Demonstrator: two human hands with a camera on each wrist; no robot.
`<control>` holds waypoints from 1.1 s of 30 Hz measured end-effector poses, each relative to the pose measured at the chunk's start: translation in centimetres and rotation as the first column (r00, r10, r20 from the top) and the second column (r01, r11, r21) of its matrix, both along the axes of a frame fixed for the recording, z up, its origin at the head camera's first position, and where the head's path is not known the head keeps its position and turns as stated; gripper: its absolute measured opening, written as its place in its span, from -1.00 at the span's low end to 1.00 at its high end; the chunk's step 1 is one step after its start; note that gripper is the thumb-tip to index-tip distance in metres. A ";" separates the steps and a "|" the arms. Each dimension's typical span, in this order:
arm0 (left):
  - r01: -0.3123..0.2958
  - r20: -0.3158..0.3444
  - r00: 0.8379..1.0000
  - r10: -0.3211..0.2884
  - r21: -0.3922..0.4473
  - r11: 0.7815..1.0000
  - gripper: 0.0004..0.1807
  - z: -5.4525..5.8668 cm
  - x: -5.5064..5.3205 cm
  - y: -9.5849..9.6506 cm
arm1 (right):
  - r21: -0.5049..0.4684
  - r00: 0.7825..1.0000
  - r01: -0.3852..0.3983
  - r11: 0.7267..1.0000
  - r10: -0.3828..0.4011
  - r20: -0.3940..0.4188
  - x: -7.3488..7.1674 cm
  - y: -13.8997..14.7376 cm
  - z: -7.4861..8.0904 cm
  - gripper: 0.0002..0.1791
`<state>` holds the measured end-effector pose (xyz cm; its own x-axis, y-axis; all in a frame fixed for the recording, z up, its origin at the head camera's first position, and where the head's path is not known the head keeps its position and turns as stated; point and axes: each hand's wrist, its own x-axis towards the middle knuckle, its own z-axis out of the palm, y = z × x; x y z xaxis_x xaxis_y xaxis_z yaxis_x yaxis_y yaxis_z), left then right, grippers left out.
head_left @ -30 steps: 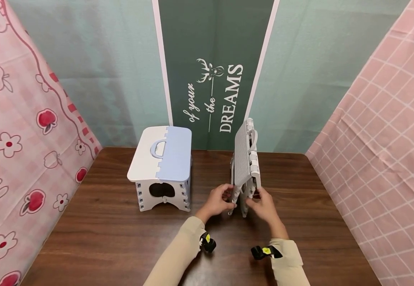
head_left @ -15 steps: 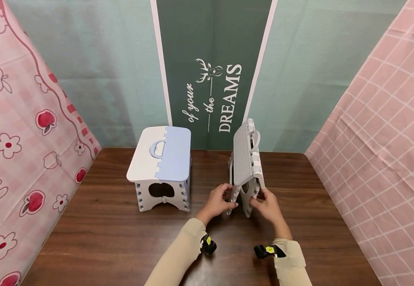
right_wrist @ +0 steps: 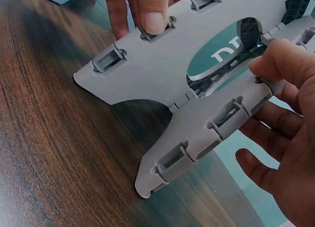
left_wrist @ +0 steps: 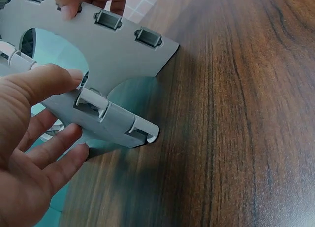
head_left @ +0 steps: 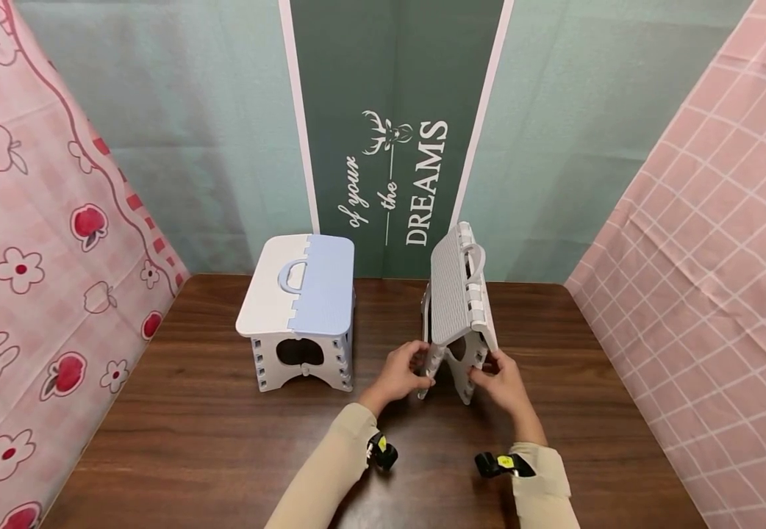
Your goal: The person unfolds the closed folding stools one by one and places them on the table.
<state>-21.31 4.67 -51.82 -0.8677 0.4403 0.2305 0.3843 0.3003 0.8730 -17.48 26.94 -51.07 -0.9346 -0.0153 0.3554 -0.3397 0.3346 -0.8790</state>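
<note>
A grey folding stool (head_left: 450, 290) stands partly unfolded on the wooden table, its ribbed top bent like a steep roof and a loop handle along the ridge. My left hand (head_left: 399, 375) pinches the left leg's hinged edge, thumb in front and fingers behind. In the left wrist view that leg panel (left_wrist: 113, 118) shows its hinge slots. On the other side my right hand (head_left: 503, 382) pinches the right leg edge. The right wrist view shows the hinged end panel (right_wrist: 211, 109) folded in a V between both hands, with the right thumb (right_wrist: 278, 59) on its edge.
To the left stands a second folding stool (head_left: 297, 308), fully unfolded, with a white and light-blue top. The wooden table (head_left: 191, 455) reaches a green printed curtain (head_left: 389, 73) at the back. Pink cloths (head_left: 707, 242) hang at both sides.
My right hand has moved to the right with the right leg, and the grey stool's legs and top halves have spread wider apart. The left hand has stayed nearly in place.
</note>
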 end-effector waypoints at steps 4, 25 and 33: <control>-0.001 -0.005 1.000 0.001 -0.007 1.000 -0.38 0.1 -0.1 -0.1 | -0.025 1.000 -0.011 1.000 0.011 -0.025 0.0 0.4 -0.3 -0.68; 0.003 0.009 1.000 -0.003 -0.017 1.000 -0.38 0.4 -0.2 -0.7 | -0.019 0.990 0.072 0.997 -0.069 0.122 1.7 -0.3 3.5 -0.70; -0.002 -0.007 1.000 0.002 -0.004 1.000 -0.39 0.1 -0.5 -0.8 | -0.062 0.992 0.090 0.994 -0.084 0.099 1.4 0.3 2.8 -0.72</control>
